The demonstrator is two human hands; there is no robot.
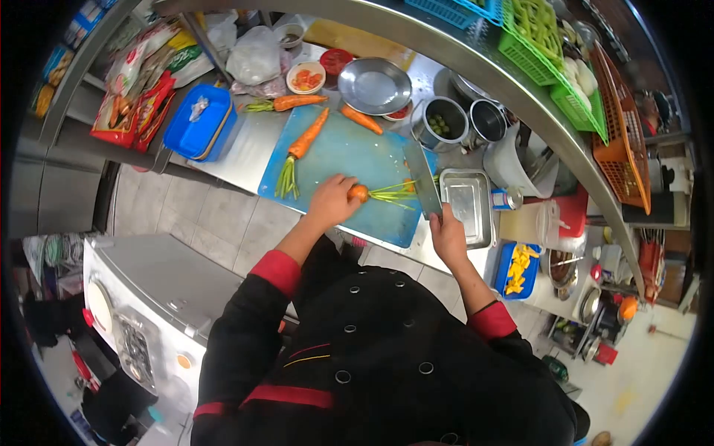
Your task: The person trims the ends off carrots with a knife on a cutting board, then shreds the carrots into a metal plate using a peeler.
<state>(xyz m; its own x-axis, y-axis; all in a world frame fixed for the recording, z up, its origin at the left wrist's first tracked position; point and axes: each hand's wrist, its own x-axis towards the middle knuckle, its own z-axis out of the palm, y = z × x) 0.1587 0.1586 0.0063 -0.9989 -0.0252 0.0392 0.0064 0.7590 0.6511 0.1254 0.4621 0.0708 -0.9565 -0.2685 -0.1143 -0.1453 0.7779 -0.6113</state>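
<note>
My left hand [332, 201] is closed around a carrot [359, 193] on the blue cutting board [335, 160], and most of the carrot is hidden under it. The green stems [393, 194] point right, toward the knife. In my right hand [448, 236] is a wide-bladed kitchen knife [422, 178], held by its handle over the board's right edge, blade pointing away from me. A whole carrot [307, 134] with its stems lies on the board at the left. Another carrot [362, 119] rests at the board's far edge, and a third [300, 102] lies just beyond it.
Right of the board is a rectangular metal tray [467, 201]; a steel pot [440, 124] stands behind it. A metal plate [375, 86] and a bowl of cut orange pieces [306, 77] are at the back. A blue container [198, 123] sits left. Overhead runs a metal shelf edge [476, 70].
</note>
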